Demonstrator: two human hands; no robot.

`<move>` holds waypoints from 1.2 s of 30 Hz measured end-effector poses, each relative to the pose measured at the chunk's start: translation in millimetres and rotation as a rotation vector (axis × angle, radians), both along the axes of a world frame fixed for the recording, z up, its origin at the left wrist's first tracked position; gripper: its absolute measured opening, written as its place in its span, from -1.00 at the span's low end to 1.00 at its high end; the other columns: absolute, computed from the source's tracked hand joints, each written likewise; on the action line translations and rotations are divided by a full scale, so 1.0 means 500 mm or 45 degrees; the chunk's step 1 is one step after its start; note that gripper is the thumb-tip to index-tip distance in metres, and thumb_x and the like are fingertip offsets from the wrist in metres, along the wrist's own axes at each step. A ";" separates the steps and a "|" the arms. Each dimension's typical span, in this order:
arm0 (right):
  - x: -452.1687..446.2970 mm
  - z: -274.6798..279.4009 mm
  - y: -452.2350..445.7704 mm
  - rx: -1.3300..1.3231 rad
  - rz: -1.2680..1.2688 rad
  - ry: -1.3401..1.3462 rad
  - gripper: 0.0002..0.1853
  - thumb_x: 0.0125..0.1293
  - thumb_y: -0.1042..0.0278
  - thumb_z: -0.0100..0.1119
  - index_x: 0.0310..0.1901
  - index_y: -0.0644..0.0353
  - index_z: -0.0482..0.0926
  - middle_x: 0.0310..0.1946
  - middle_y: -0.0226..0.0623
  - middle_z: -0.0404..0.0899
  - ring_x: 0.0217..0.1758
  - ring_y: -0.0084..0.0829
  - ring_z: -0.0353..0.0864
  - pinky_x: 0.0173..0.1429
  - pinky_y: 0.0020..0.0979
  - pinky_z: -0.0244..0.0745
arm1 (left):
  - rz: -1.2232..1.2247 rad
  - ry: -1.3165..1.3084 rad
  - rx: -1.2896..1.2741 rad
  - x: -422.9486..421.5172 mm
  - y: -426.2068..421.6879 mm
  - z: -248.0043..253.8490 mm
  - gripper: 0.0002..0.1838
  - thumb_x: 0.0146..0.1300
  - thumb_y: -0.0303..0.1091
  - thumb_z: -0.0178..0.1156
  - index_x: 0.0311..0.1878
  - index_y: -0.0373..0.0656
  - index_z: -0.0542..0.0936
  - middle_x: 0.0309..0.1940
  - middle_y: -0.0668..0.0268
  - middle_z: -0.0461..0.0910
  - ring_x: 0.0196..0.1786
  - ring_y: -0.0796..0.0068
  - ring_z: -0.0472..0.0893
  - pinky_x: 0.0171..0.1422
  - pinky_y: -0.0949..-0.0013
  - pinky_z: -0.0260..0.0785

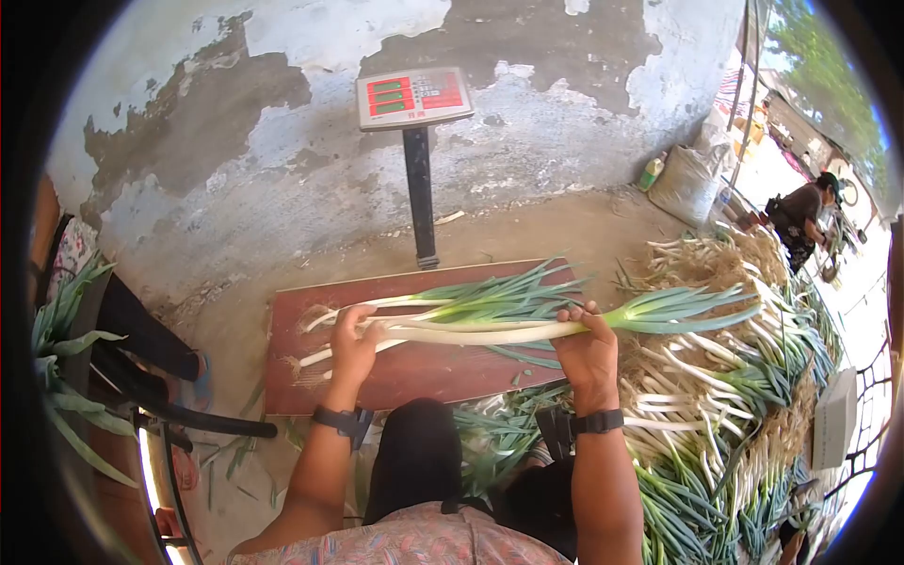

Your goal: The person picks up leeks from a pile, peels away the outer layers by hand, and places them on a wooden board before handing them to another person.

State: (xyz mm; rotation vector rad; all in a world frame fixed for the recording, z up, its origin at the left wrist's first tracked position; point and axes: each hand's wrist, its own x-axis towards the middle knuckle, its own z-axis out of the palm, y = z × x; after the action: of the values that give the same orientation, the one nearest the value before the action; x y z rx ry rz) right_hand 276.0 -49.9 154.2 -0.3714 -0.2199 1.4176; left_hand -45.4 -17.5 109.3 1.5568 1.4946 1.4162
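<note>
My left hand [356,341] is closed round the white root end of a long green onion [471,333]. Near its green leaves, my right hand [589,347] grips the same stalk, which lies level across both hands. Beneath them is a reddish-brown board [414,379], the platform of a scale, with more green onions [508,294] on it, their roots at the left and leaves to the right. My hands hide part of these stalks.
The scale's display [414,97] stands on a black post behind the board. A large pile of green onions [702,414] lies at the right, near a sack [689,184] and bottle [652,171]. A metal frame [188,414] is at left. People are at both sides.
</note>
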 end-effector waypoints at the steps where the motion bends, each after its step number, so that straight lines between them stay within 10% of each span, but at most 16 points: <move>1: -0.006 0.002 0.002 -0.002 0.021 0.001 -0.83 0.04 0.61 -0.05 -0.33 0.11 0.41 -0.47 -0.35 0.40 -0.27 -0.33 0.40 -0.04 -0.29 0.33 | 0.030 0.255 0.166 0.019 -0.006 0.028 -0.77 -0.01 -0.53 0.09 -0.20 -0.26 0.49 -0.24 0.24 0.51 -0.12 0.32 0.49 0.01 0.32 0.30; 13: -0.044 0.021 -0.006 0.281 0.064 -0.217 -0.83 0.09 0.62 -0.09 -0.27 0.15 0.33 -0.39 -0.28 0.40 -0.23 -0.34 0.36 0.03 -0.29 0.25 | -0.598 0.317 0.349 0.202 -0.015 0.104 -0.73 -0.06 -0.42 0.18 -0.22 -0.24 0.49 -0.22 0.11 0.48 -0.11 0.12 0.46 -0.03 0.24 0.29; 36: -0.044 0.024 -0.015 0.258 0.024 -0.408 -0.81 0.08 0.61 -0.08 -0.24 0.17 0.32 -0.37 -0.25 0.43 -0.15 -0.28 0.41 0.13 -0.21 0.25 | -0.573 0.598 0.616 0.234 -0.008 0.108 -0.90 -0.05 -0.48 0.14 -0.40 -0.22 0.49 -0.45 0.20 0.48 -0.33 0.18 0.48 -0.32 0.21 0.27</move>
State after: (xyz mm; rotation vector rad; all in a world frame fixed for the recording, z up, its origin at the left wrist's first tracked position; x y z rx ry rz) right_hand 254.1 -57.5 166.2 -0.4284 -0.6247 1.3352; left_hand 71.4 -21.7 163.2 2.4743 0.9533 1.2448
